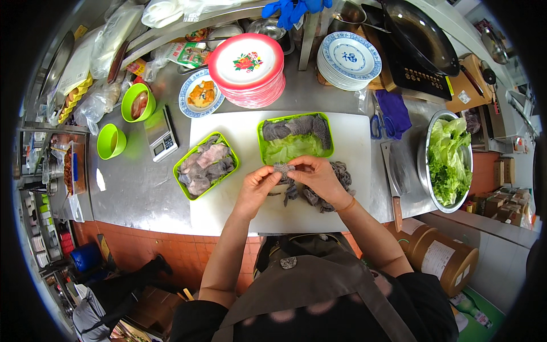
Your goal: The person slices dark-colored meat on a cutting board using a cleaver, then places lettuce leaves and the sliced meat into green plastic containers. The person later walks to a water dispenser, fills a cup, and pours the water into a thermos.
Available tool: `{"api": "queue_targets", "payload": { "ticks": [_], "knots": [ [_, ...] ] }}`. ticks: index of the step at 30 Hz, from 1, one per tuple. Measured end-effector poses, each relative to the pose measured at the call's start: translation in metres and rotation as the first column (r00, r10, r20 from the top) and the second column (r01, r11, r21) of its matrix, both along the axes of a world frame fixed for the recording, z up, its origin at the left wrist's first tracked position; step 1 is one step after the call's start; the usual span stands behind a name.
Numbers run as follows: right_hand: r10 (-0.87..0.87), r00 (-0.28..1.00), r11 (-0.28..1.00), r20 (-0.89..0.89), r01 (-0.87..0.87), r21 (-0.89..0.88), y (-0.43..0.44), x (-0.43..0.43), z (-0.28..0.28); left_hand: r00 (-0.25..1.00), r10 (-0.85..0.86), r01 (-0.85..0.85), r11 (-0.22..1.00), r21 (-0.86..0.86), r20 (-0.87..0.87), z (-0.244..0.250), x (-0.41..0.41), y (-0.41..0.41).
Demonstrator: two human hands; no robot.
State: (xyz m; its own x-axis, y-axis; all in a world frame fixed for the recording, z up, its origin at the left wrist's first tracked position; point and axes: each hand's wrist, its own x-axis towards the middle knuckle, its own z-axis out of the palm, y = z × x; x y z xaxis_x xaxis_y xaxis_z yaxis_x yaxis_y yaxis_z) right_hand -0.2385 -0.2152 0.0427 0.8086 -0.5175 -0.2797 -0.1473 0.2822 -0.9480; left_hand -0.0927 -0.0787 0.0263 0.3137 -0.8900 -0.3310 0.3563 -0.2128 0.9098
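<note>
My left hand (pixel 255 188) and my right hand (pixel 318 178) pinch a small piece of grey tripe (pixel 283 169) between them, above the white cutting board (pixel 239 218). Just beyond my fingers sits a green rectangular tray (pixel 259 147) lined with lettuce, with dark tripe laid along its back and right side. Partly under my right hand lies a heap of loose grey tripe (pixel 340 173), and a few scraps lie beside it. To the left a second green tray (pixel 235 171), set at a slant on the board, is filled with grey and pinkish tripe pieces.
Right of the board lie a cleaver (pixel 391 171), blue-handled scissors (pixel 381 124) and a steel bowl of lettuce (pixel 424 171). Stacks of red-rimmed plates (pixel 245 64) and blue-patterned plates (pixel 349 60) stand behind. A digital scale (pixel 161 136) and green cups (pixel 112 142) are at left. Another person (pixel 124 286) is at lower left.
</note>
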Motion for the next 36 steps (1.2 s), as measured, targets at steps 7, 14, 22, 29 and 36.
{"api": "queue_targets", "payload": {
  "ticks": [7, 14, 22, 29, 36],
  "knots": [
    [-0.034, 0.998, 0.953, 0.048, 0.047, -0.301, -0.002, -0.002, 0.001, 0.899, 0.250, -0.300, 0.950, -0.091, -0.359, 0.000, -0.004, -0.004],
    [-0.081, 0.995, 0.991, 0.061, 0.087, -0.099, 0.003, 0.003, -0.002, 0.966, 0.201, -0.214, 0.975, -0.065, -0.160, 0.012, -0.007, -0.011],
    [0.025, 1.000, 0.905, -0.006, -0.020, 0.425, -0.015, 0.001, 0.001, 0.793, 0.023, 0.010, 0.999, 0.051, -0.609, 0.003, 0.007, -0.022],
    [0.153, 0.987, 0.980, -0.058, -0.143, 0.141, -0.039, 0.001, -0.028, 0.962, 0.224, -0.211, 0.973, 0.097, -0.155, -0.006, 0.014, -0.030],
    [-0.078, 0.993, 0.989, -0.092, 0.066, -0.134, -0.058, 0.031, -0.031, 0.945, 0.211, -0.255, 0.953, 0.164, 0.248, -0.026, 0.033, -0.057]
  ]
}}
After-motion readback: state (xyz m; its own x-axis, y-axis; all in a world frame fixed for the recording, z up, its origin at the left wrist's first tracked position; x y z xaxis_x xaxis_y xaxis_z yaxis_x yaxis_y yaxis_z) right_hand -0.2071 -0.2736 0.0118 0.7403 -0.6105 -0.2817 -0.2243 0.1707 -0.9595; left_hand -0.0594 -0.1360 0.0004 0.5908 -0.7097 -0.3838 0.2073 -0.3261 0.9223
